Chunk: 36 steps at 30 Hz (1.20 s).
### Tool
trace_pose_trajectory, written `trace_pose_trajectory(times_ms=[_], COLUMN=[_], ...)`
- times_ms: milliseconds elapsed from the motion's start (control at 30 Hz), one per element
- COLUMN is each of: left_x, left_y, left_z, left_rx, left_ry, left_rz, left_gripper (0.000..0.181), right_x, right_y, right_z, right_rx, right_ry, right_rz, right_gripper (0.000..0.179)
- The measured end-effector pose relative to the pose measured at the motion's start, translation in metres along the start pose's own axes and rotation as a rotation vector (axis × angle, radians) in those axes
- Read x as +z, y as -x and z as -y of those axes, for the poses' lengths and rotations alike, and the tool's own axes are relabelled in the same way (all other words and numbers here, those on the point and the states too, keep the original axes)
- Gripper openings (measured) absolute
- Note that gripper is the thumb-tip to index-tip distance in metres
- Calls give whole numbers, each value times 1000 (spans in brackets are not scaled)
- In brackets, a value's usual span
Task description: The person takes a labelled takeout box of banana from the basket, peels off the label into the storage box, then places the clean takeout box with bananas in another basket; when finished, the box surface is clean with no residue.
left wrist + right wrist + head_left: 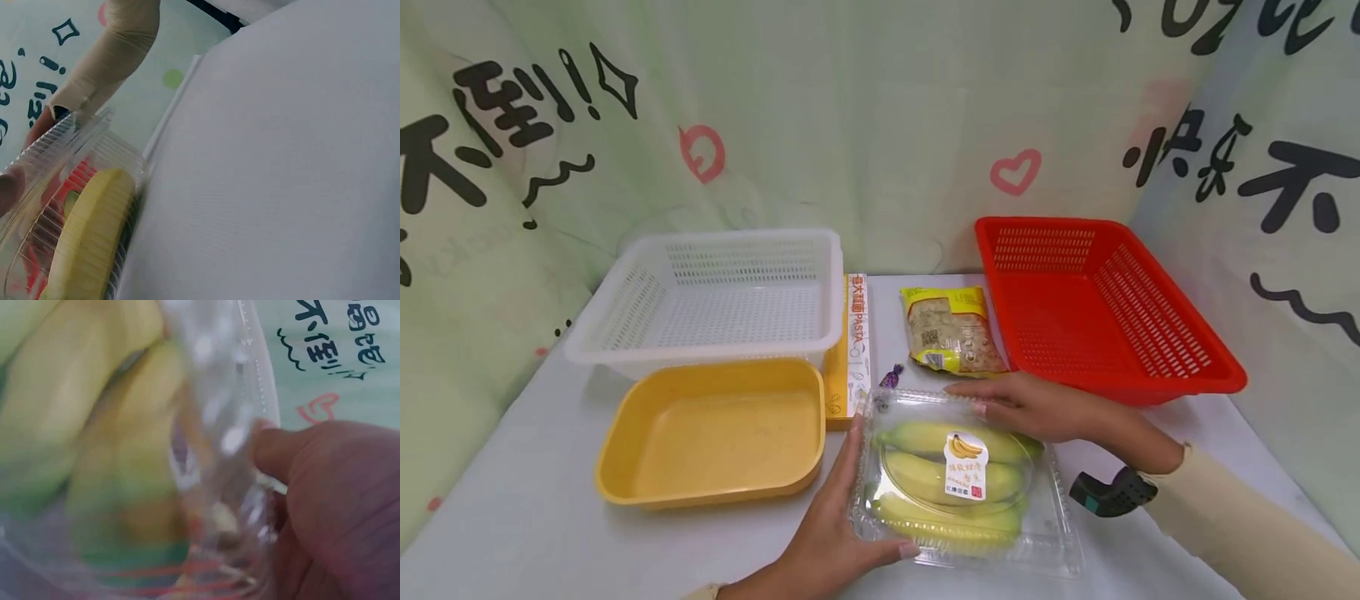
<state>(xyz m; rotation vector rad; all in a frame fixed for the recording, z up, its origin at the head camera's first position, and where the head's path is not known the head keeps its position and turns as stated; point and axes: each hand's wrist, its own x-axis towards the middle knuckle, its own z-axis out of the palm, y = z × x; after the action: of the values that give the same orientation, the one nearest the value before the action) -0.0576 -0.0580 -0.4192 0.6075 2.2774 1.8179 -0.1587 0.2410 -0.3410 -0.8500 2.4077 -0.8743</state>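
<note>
A clear plastic clamshell box holds several yellow-green bananas, under a white label with a banana picture. At the box's left side, my left hand grips it, thumb along the near edge and fingers up the side. My right hand reaches across the far right corner and pinches the far rim; the right wrist view has its thumb against the crinkled plastic edge. Seen from the left wrist, the box is tilted beside the white table, with one banana showing through its ribbed wall.
Left of the box stands a yellow tray, with a white basket behind it. A pasta box, a small purple wrapped piece and a yellow-and-clear bag lie beyond. A red basket stands back right, near my right forearm.
</note>
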Motion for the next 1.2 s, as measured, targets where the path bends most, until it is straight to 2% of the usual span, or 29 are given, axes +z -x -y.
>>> trace_pose_trajectory(times_ms=[67,200,367,500,667,800,1033,1200], left_x=[1,2,2,1,0,-1,-2,-3], left_y=[0,2,2,-1,-4,-5,-3,-4], left_z=[1,2,1,2,4,5,5,5], left_rx=[3,-21,-26,-5,18,35,0,4], left_ry=[1,7,0,-12,-17,14,36,46], left_rz=[-16,-4,6,-4,0,18,46,55], left_gripper=[132,132,131,131,129,128,127,126], right_x=[0,0,1,3,9,17,24,27], right_y=[0,3,9,15,19,20,18,15], right_z=[5,16,31,42,47,44,39,38], right_rx=[41,85,40,-7,11,22,-31,-50], right_ry=[37,91,58,-21,-90,-90,-79,-66], right_rz=[-43,-136,-236,-228,-188,-204,-225,-236], right_gripper=[46,47,45,41,39,41,37,30])
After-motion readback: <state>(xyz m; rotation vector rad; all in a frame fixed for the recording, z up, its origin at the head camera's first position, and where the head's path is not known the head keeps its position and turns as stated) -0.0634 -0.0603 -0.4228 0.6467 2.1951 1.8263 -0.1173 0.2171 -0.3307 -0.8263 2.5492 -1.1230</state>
